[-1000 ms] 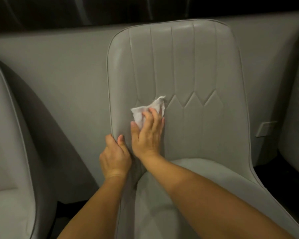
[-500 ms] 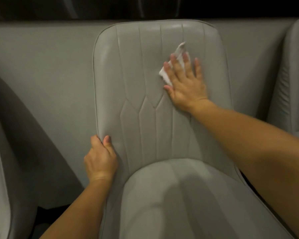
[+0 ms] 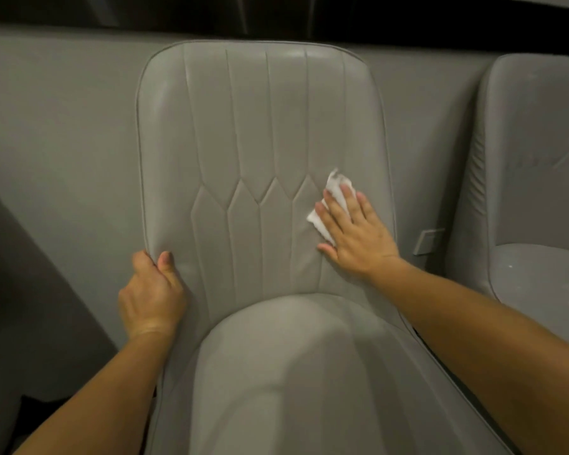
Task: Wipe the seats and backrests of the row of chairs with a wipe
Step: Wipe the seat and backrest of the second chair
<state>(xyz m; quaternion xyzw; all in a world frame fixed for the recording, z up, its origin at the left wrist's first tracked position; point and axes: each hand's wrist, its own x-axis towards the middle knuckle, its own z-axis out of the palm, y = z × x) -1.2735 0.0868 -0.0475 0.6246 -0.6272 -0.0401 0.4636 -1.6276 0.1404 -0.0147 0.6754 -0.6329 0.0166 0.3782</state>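
A grey padded chair fills the middle of the view, its stitched backrest [image 3: 250, 133] upright above its seat cushion [image 3: 293, 372]. My right hand [image 3: 355, 231] lies flat on the lower right of the backrest, pressing a crumpled white wipe [image 3: 334, 192] against it; the wipe sticks out past my fingertips. My left hand [image 3: 151, 290] grips the backrest's lower left edge, thumb on the front, fingers curled behind.
A second grey chair [image 3: 536, 178] stands close on the right, with pale specks on its seat. Part of another chair [image 3: 20, 277] shows at the left edge. A grey wall [image 3: 63, 126] runs behind, with a small plate [image 3: 429, 241] low between the chairs.
My right hand has swept the wipe from the lower left of the backrest up to its top right, then down to its lower right. My left hand keeps its hold on the edge.
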